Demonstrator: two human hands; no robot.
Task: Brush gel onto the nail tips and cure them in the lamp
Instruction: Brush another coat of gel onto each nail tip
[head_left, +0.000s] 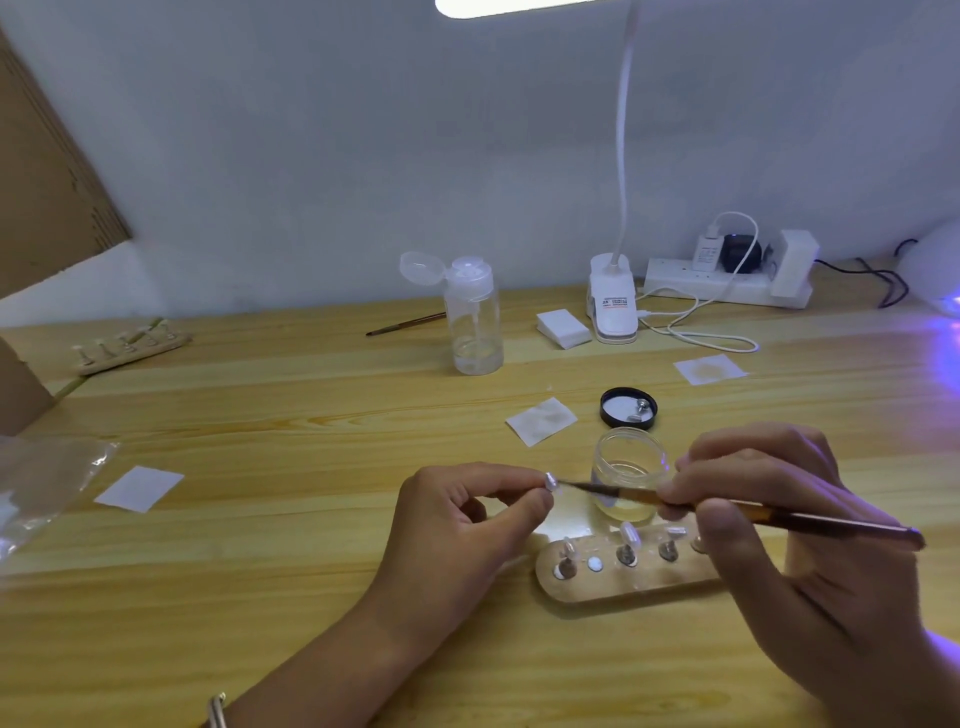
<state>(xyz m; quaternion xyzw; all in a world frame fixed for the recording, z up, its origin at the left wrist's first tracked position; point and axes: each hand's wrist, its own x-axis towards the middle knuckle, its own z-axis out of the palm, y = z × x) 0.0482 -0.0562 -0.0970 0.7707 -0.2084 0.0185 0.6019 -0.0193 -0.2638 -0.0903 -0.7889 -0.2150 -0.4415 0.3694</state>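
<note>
Pale wooden surface (311, 545). Right hand (769, 499) and left hand (457, 519) raised over it, facing each other. Oval wooden holder (623, 584) with further tips beneath them; small clear open jar (628, 467) just behind. Thin brown-handled brush (779, 517): clamped in right grip, bristles touching small pearly white nail tip (551, 482), pinched in left grip, off the surface, left of jar.
</note>
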